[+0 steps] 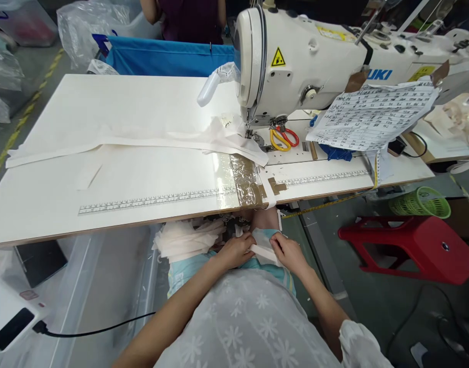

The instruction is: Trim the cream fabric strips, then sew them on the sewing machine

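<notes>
Over my lap, below the table edge, my left hand [240, 249] and my right hand [290, 250] pinch a small piece of thin white fabric [263, 250] between them. The fabric has a folded strip along its lower side. Beside my left hand, a pile of pale cream fabric pieces [188, 239] rests on my thigh. On the table, a long white fabric strip [142, 140] stretches from the left to the needle area of the white sewing machine [288, 61]. Whether the presser foot holds its end I cannot tell.
Yellow-and-red-handled scissors [282, 139] lie by the needle. A printed ruler [157, 200] runs along the table's front edge. Handwritten sheets [372, 115] hang from the machine. A red stool [414, 245] and green basket [422, 203] stand right. A person [192, 20] is behind the table.
</notes>
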The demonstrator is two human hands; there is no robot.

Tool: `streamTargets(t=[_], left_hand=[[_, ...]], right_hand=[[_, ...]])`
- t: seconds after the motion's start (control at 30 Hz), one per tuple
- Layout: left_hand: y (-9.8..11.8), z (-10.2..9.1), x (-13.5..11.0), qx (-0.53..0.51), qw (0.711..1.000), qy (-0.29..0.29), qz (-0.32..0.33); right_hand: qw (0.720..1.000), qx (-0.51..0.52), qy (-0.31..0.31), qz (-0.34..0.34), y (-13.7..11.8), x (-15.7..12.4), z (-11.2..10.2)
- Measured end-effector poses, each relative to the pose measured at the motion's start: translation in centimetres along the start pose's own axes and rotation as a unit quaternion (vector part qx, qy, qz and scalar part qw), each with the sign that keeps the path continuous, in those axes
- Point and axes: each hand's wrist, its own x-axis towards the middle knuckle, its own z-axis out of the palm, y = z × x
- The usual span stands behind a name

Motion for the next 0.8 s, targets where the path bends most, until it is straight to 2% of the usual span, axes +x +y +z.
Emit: streamTargets(t=[0.13, 0.23, 0.3, 0.37, 0.47, 0.57, 0.63, 0.7, 0.8], left_hand=[[0.0, -0.4, -1.5, 0.019, 0.999, 0.007, -0.035], [0.6, -1.2, -2.4, 0.014, 0.998, 0.024, -0.049], [1.4, -2.0, -2.8, -0.010, 0.999, 0.034, -0.015], [2.6, -2.9, -3.0, -0.035, 0.997, 0.052, 0.049], [4.4, -4.1, -3.4, -0.011, 0.987, 0.096, 0.128], [5.5, -5.4, -4.0, 0.049, 0.968, 0.145, 0.200], [5.6, -6.2, -4.6, 0.082, 0.953, 0.175, 0.232], [5.3, -6.9, -5.2, 0.109, 0.949, 0.209, 0.209], [4.7, -7.5, -5.2, 0.089, 0.961, 0.234, 0.115]], right_hand=[[1.000, -0.007, 0.020, 0.007, 0.9, 0.2, 0.8], [0.999, 0.013, 0.049, -0.010, 0.3, 0.6, 0.5], [0.997, 0.041, 0.055, -0.040, -0.8, 1.2, -0.1], [0.991, 0.088, 0.039, -0.088, -2.2, 2.3, -0.9], [0.965, 0.175, -0.051, -0.189, -4.1, 4.2, -2.1], [0.930, 0.198, -0.168, -0.259, -5.3, 5.8, -3.9], [0.924, 0.180, -0.209, -0.266, -5.6, 6.5, -5.7], [0.934, 0.148, -0.221, -0.237, -5.9, 6.8, -8.0], [0.961, 0.077, -0.201, -0.176, -7.1, 6.5, -11.9]])
